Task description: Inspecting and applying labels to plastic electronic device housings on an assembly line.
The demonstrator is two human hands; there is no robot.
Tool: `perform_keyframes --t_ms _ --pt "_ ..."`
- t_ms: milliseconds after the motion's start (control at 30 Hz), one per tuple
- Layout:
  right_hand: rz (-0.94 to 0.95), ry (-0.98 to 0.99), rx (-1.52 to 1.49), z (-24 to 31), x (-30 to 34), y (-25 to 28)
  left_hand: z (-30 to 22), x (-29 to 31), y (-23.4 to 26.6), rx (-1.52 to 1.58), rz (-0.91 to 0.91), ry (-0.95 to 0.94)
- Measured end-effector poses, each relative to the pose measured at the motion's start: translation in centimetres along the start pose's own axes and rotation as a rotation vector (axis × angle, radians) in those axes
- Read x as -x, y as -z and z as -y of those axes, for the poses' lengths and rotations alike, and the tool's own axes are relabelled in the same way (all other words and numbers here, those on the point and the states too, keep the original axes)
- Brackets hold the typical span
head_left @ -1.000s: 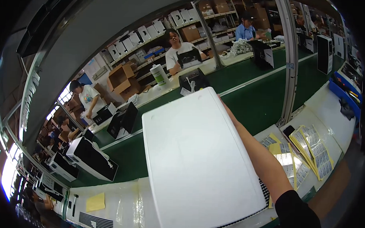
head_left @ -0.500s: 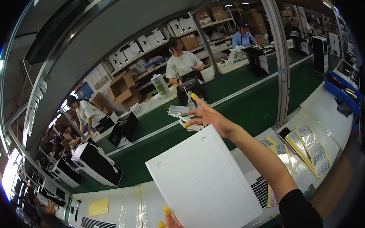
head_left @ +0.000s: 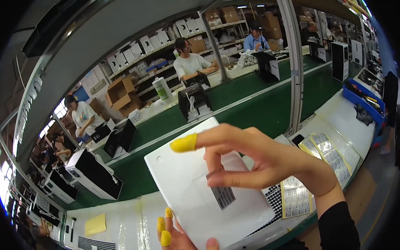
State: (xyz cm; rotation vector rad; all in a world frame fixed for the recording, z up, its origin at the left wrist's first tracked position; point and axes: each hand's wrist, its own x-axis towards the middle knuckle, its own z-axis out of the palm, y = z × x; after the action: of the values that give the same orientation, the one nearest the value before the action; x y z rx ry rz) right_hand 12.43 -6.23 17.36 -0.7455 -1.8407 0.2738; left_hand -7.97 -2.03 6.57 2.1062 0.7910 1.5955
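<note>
A white rectangular appliance casing (head_left: 185, 182) is tilted in front of me, its broad flat face turned up. My left hand (head_left: 180, 241) grips its near lower edge, with yellow finger cots on several fingers and the thumb on the face. Over the face, my right hand (head_left: 262, 160) pinches a small silver printed label (head_left: 224, 197) by its upper end. Its index finger, in a yellow cot, points left. I cannot tell whether the label touches the casing. The right hand hides part of the casing's far side.
Beyond runs a green conveyor belt (head_left: 240, 120) carrying black-and-white units (head_left: 94, 174). A metal post (head_left: 294, 71) rises at right. Yellow-backed label sheets (head_left: 329, 151), a phone (head_left: 297, 139), a dotted black sheet (head_left: 274, 200) and a blue tool bin (head_left: 364, 102) lie rightward. Co-workers (head_left: 191, 63) stand across.
My right hand has come back from beyond the casing's far edge to above its face, now pinching the label. The white cable near that hand is no longer visible there. More of my left hand shows.
</note>
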Motion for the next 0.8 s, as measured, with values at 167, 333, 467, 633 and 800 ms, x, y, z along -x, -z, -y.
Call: perform_keyframes --t_ms 167,333,467,633,800 --pt "0.060 -0.147 0.085 0.7 0.1 -1.1 0.7 0.9 -0.6 0.355 -0.033 0.041" --pt "0.055 -0.140 0.188 0.0 0.1 -2.0 2.2 1.0 0.6 0.051 0.081 -0.205" --pt "0.034 -0.014 0.346 -0.4 0.0 -2.5 1.7 0.6 1.1 -0.002 0.106 -0.206" --pt "0.002 0.007 0.385 0.1 -0.2 -2.8 1.8 0.4 1.7 -0.034 0.114 -0.252" --pt "-0.026 -0.037 0.371 -0.7 -0.1 -2.9 2.7 0.7 1.6 0.003 0.179 -0.162"
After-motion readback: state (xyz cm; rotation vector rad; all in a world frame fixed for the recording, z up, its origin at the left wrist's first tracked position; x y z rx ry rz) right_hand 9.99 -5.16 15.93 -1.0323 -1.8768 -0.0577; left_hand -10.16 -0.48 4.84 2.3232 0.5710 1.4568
